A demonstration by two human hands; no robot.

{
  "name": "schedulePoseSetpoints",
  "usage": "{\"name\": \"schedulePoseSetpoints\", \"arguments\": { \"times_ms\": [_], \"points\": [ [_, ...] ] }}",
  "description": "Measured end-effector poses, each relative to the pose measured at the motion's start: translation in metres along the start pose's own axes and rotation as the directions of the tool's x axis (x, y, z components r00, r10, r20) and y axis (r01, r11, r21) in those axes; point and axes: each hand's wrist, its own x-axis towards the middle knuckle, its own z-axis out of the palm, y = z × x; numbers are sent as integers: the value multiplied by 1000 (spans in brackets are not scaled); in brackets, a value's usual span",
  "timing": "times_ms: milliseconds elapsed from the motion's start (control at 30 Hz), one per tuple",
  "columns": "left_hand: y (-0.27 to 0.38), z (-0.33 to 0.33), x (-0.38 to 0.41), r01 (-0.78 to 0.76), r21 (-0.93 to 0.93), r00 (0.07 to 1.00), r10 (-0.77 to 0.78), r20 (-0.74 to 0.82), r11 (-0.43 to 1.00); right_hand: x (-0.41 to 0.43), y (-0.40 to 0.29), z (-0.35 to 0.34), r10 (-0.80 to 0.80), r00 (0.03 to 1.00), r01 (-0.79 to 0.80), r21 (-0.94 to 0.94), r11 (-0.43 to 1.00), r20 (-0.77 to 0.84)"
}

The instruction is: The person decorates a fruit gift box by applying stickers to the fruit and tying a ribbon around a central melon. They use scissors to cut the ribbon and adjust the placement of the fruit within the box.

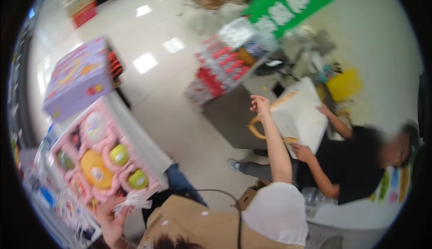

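Note:
A gift box of fruit [54,154] lies before me at the left, with a mango [96,169], green apples [118,154] and other fruit set in pink padding. At its near corner my left hand [113,215] grips bunched clear plastic film [136,201]. My right hand [260,105] is stretched out with the index finger pointing and the other fingers curled, holding nothing that I can see. Beside and behind my right forearm is a white bag or box with an orange handle [303,114], which another person [351,161] holds with both hands.
A purple patterned box [81,80] stands behind the fruit box. Red-capped bottles [222,63] are stacked by a grey counter [233,117]. A green banner [290,6] hangs at the upper right. A cardboard box [248,195] is on the floor.

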Motion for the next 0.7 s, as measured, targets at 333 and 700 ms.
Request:
{"name": "schedulePoseSetpoints", "arguments": {
  "times_ms": [333,700],
  "points": [
    [0,-34,5,79,-113,993,-89,-82,990,-288,-92,276,-153,3,132,152,980,988],
    [-28,-100,-6,162,-371,986,-135,99,914,-403,-71,291,100,60,-42,-97,994,993]
  ]
}}
